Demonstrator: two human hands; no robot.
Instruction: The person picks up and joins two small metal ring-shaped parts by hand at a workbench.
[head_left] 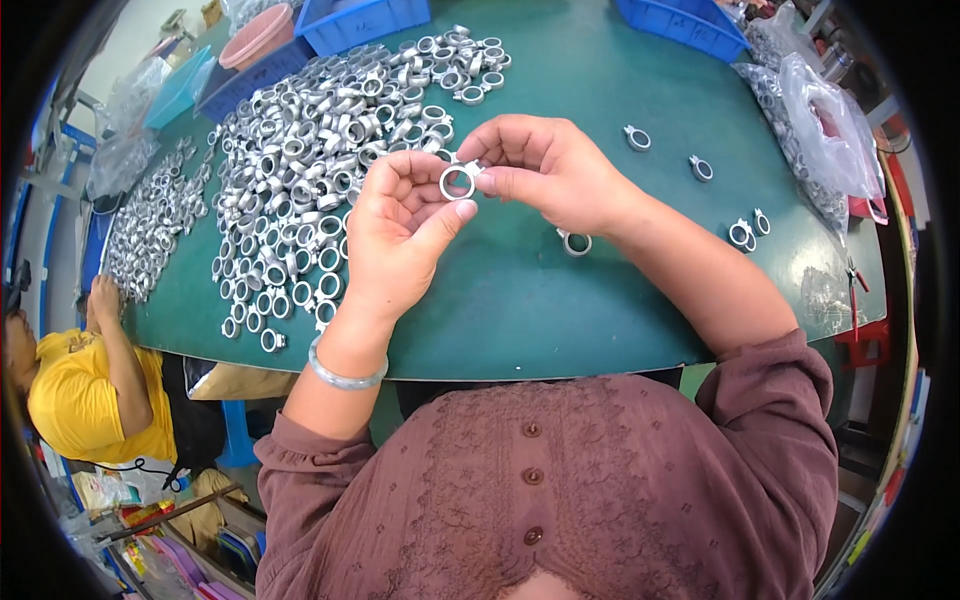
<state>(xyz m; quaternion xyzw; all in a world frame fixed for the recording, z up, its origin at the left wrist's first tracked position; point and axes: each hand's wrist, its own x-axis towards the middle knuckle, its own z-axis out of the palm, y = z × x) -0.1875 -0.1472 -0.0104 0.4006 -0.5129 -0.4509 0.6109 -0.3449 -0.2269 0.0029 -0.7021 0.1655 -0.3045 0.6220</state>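
Note:
Above the green table, a silver metal ring with a small lug (pixel 457 183) is held up between both hands. My left hand (pixel 400 215) grips its left side, thumb below and fingers curled behind. At the lug on the ring's upper right, my right hand (pixel 545 170) pinches with thumb and fingertips. Left of my hands spreads a large heap of similar metal rings (pixel 295 150). One loose ring (pixel 575 243) lies on the table just below my right hand, partly covered by it.
Several loose rings (pixel 638 138) lie to the right. Blue bins (pixel 365 25) stand along the far edge. A plastic bag of parts (pixel 810 150) and red-handled pliers (pixel 855 290) are at the right. At the left, a person in yellow (pixel 95 390) sits by another parts heap (pixel 150 235).

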